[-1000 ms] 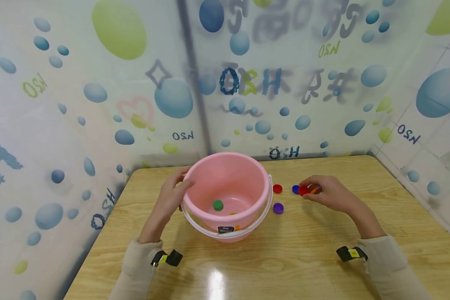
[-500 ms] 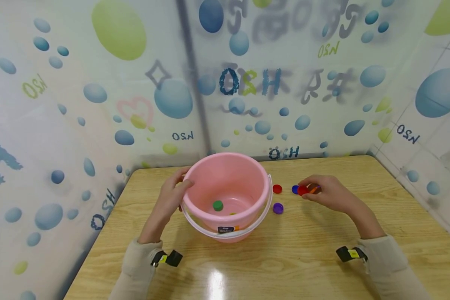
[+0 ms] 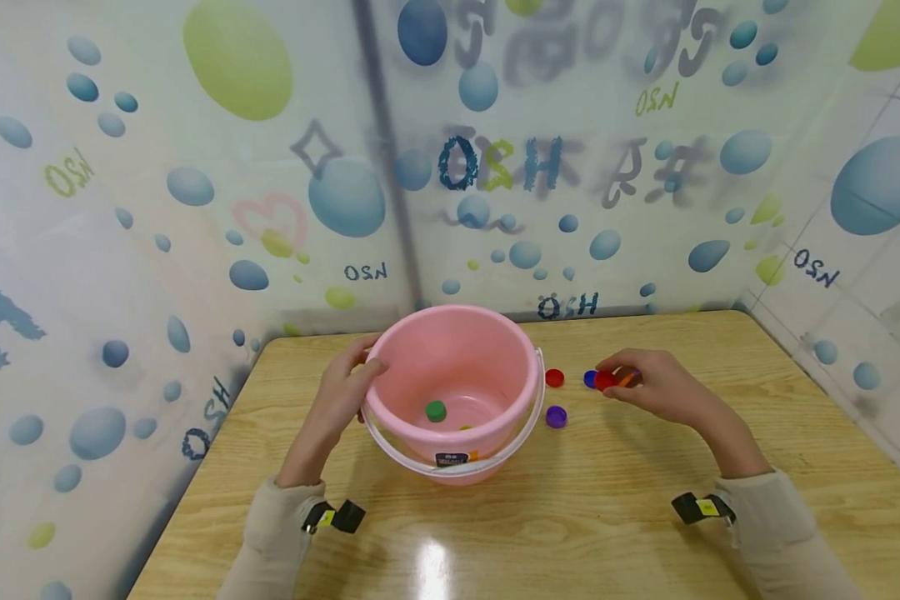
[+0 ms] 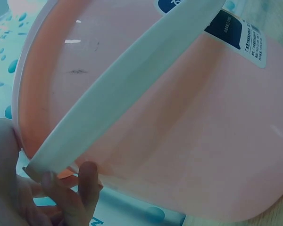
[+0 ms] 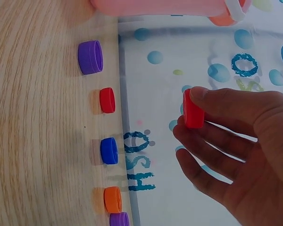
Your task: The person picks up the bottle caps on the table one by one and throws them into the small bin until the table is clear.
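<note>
Fingers at work over the wooden table: the left hand's clamped on the pink bucket's rim, the right hand's pinching a red cap outside it.
The work looks partway along — left on the table are a large purple cap, a second red cap, a blue cap, an orange cap and another purple cap, partly cut off; inside the bucket, a green cap and a sliver of something yellow.
</note>
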### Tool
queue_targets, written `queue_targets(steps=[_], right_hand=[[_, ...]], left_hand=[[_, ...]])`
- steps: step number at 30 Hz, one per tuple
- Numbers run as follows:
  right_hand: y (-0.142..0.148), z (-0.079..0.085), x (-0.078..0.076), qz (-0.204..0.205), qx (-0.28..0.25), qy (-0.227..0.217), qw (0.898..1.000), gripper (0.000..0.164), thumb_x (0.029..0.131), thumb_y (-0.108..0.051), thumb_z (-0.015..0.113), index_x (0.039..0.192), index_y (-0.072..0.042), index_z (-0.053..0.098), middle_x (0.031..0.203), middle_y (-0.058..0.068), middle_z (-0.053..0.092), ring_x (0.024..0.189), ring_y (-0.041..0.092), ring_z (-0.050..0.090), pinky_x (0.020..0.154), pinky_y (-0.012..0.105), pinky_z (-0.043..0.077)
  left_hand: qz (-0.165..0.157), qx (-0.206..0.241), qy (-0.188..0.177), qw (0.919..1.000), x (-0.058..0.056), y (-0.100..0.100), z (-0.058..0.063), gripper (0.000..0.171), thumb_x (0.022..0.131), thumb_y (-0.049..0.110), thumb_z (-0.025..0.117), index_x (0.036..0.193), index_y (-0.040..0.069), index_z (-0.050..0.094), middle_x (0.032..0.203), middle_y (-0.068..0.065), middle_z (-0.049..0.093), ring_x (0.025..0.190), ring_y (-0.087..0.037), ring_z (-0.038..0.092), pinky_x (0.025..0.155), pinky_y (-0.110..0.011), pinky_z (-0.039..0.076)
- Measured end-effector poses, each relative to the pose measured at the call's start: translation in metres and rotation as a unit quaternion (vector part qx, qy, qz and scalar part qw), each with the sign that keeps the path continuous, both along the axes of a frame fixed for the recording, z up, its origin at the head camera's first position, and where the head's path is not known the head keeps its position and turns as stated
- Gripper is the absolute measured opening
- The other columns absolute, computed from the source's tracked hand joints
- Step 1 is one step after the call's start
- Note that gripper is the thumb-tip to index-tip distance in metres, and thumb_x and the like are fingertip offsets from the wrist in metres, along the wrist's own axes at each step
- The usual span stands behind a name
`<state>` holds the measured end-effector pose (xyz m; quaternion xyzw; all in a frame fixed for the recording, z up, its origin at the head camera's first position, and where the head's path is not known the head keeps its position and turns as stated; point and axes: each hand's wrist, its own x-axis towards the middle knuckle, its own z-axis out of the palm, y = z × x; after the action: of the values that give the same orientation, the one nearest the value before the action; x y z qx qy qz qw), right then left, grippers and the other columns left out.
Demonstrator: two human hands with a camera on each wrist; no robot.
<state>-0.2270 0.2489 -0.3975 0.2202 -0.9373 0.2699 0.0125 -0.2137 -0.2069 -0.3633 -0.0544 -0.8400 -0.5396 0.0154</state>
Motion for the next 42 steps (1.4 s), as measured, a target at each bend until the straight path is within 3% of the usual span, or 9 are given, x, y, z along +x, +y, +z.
queue_targets(steps=[4,16,25,34,42], right_hand=[[0.0,0.0,0.0,0.003,0.002,-0.001,1.0,0.034,0.092,-0.014,0.075,0.123,-0.001,0.071,0.114,0.013,0.075,0.094,0.022,0.072,0.079,0.028,0.06],[-0.004,0.003,0.002,0.007,-0.01,0.003,1.0,0.033,0.092,-0.014,0.076,0.122,-0.001,0.072,0.112,0.012,0.075,0.093,0.022,0.073,0.08,0.035,0.063],[-0.006,0.006,0.006,0.024,-0.024,0.017,0.999,0.033,0.091,-0.015,0.078,0.121,-0.001,0.072,0.111,0.011,0.076,0.091,0.021,0.073,0.078,0.037,0.063],[-0.008,0.01,0.008,0.03,-0.027,0.026,0.999,0.033,0.091,-0.017,0.079,0.121,-0.003,0.072,0.112,0.01,0.076,0.091,0.02,0.073,0.078,0.036,0.063],[-0.01,0.014,0.012,0.036,-0.036,0.034,0.998,0.032,0.091,-0.016,0.078,0.12,-0.002,0.072,0.112,0.012,0.076,0.091,0.022,0.074,0.078,0.037,0.063]], left_hand=[[0.0,0.0,-0.003,1.0,0.001,0.0,0.0,0.049,0.1,0.029,0.058,0.148,0.019,0.054,0.126,-0.021,0.059,0.049,-0.015,0.053,0.041,-0.029,0.046],[0.004,0.001,-0.002,1.0,0.0,0.0,0.0,0.047,0.1,0.028,0.058,0.146,0.019,0.057,0.124,-0.021,0.059,0.048,-0.014,0.053,0.042,-0.034,0.049],[0.005,0.001,-0.006,1.0,0.001,0.002,0.002,0.046,0.1,0.027,0.058,0.145,0.021,0.058,0.126,-0.02,0.058,0.049,-0.014,0.054,0.042,-0.028,0.045],[0.003,-0.003,0.0,1.0,-0.001,0.0,-0.001,0.045,0.1,0.027,0.057,0.145,0.02,0.058,0.123,-0.021,0.058,0.049,-0.014,0.053,0.042,-0.033,0.048],[0.001,0.002,0.001,1.0,-0.001,0.0,-0.001,0.046,0.1,0.028,0.057,0.146,0.02,0.057,0.124,-0.021,0.058,0.049,-0.015,0.054,0.041,-0.028,0.046]])
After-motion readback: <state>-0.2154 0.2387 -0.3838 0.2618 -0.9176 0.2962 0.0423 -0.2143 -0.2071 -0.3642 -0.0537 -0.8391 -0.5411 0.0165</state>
